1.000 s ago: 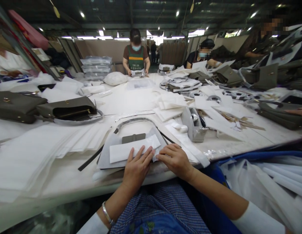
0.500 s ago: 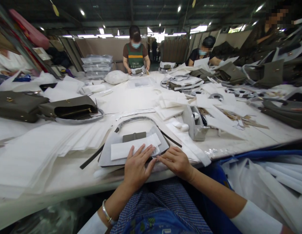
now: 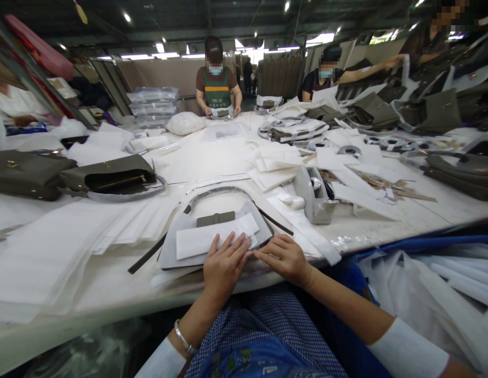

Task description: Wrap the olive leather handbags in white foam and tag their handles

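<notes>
A dark olive handbag lies flat at the table's front edge, mostly covered by white foam sheeting. Its handle, wrapped in clear film, arches toward the far side, and a dark strap sticks out at the left. Across the bag rests a white foam strip. My left hand is laid over the strip's right end with its fingers stretched out. Beside it, my right hand has its fingers pinched at the bag's near right edge; what is between them is hidden.
More olive handbags sit at left and right. Stacked white sheets cover the left front. A grey divided holder stands right of the bag, near loose foam pieces. Across the table, a person in a green apron handles a wrapped item.
My left hand has shifted slightly and its thumb has drawn in toward the fingers. My right hand stays pinched at the same edge. The camera view has tilted a little.
</notes>
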The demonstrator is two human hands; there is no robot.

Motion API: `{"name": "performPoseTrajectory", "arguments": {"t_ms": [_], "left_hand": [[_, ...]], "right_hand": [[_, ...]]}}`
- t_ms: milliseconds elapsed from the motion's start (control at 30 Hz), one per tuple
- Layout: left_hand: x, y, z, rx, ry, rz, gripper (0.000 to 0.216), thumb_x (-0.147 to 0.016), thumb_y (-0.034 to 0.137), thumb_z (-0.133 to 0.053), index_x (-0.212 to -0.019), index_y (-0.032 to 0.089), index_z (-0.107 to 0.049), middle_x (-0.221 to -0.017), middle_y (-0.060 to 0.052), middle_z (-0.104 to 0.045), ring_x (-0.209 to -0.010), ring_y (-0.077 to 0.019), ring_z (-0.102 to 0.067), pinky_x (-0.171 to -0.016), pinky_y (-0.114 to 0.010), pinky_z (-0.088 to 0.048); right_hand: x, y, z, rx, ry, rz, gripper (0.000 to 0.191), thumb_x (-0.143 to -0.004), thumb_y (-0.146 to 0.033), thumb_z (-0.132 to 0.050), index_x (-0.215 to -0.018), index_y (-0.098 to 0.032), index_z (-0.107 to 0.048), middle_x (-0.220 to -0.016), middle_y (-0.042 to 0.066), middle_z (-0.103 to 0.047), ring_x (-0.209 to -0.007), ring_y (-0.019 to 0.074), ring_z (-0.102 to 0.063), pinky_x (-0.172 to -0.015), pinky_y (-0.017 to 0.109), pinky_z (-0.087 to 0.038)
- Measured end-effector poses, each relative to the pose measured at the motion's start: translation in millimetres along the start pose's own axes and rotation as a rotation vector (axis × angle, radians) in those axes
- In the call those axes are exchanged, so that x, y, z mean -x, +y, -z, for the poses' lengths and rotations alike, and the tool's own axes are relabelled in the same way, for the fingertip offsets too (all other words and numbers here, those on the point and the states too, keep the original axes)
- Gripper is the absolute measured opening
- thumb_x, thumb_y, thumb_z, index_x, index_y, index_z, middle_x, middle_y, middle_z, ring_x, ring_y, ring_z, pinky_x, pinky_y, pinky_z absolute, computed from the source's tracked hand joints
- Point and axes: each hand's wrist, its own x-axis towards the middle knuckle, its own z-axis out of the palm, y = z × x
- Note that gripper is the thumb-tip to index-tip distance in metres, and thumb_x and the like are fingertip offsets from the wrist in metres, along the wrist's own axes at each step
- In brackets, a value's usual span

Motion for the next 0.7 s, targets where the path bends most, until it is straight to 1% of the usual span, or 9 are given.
{"name": "performPoseTrajectory", "arguments": {"t_ms": [100,300,400,500,600,633,700], "left_hand": [[-1,2,3,0.02,-0.024,0.023,0.032,-0.097,0.037,-0.055,-0.127,0.029,-0.062,-0.131,-0.001,-0.064,-0.126,-0.0259,-0.057,-0.112,-0.052,-0.034],[-1,1,-3,0.014,0.021,0.024,0.028,-0.097,0.035,-0.056,-0.124,0.03,-0.064,-0.127,0.001,-0.066,-0.122,-0.0247,-0.06,-0.112,-0.051,-0.034],[0,-1,-6,-0.001,0.049,0.012,0.029,-0.096,0.034,-0.058,-0.124,0.03,-0.064,-0.127,0.002,-0.067,-0.121,-0.0241,-0.061,-0.113,-0.051,-0.034],[2,-2,-7,-0.007,0.038,-0.004,0.031,-0.096,0.028,-0.058,-0.127,0.029,-0.062,-0.128,0.001,-0.066,-0.122,-0.0235,-0.06,-0.114,-0.05,-0.033],[3,-3,-7,-0.007,0.032,-0.012,0.033,-0.096,0.024,-0.057,-0.129,0.029,-0.06,-0.13,0.0,-0.064,-0.124,-0.0234,-0.059,-0.114,-0.05,-0.033],[3,-3,-7,-0.007,0.034,-0.012,0.033,-0.097,0.024,-0.056,-0.129,0.028,-0.06,-0.13,0.0,-0.064,-0.124,-0.0236,-0.059,-0.114,-0.05,-0.034],[4,-3,-7,-0.007,0.035,-0.012,0.034,-0.097,0.023,-0.055,-0.13,0.028,-0.059,-0.13,-0.001,-0.064,-0.124,-0.0239,-0.058,-0.114,-0.05,-0.034]], "right_hand": [[1,1,-2,-0.012,-0.012,-0.006,0.018,-0.091,-0.012,-0.063,-0.106,-0.02,-0.067,-0.085,0.002,-0.074,-0.074,0.0151,-0.06,-0.076,0.034,-0.047],[2,3,-2,-0.001,-0.017,0.003,0.016,-0.092,-0.012,-0.061,-0.103,-0.02,-0.068,-0.084,0.001,-0.074,-0.075,0.0141,-0.062,-0.079,0.034,-0.048],[13,0,2,-0.008,-0.081,-0.004,0.016,-0.093,-0.012,-0.059,-0.104,-0.019,-0.068,-0.088,0.002,-0.075,-0.078,0.0146,-0.064,-0.083,0.036,-0.05],[31,-4,7,-0.03,-0.185,-0.037,0.022,-0.095,-0.018,-0.059,-0.116,-0.016,-0.065,-0.104,0.008,-0.075,-0.095,0.0181,-0.067,-0.091,0.041,-0.052],[46,-9,6,-0.038,-0.271,-0.003,0.038,-0.095,-0.027,-0.06,-0.13,-0.012,-0.058,-0.121,0.013,-0.07,-0.118,0.0234,-0.061,-0.104,0.049,-0.049],[49,-11,4,-0.039,-0.288,0.015,0.04,-0.095,-0.026,-0.059,-0.133,-0.011,-0.056,-0.125,0.013,-0.068,-0.123,0.0242,-0.059,-0.106,0.051,-0.047],[50,-13,-2,-0.045,-0.285,0.026,0.04,-0.096,-0.017,-0.056,-0.135,-0.012,-0.054,-0.128,0.013,-0.066,-0.128,0.0235,-0.055,-0.107,0.05,-0.047]]}}
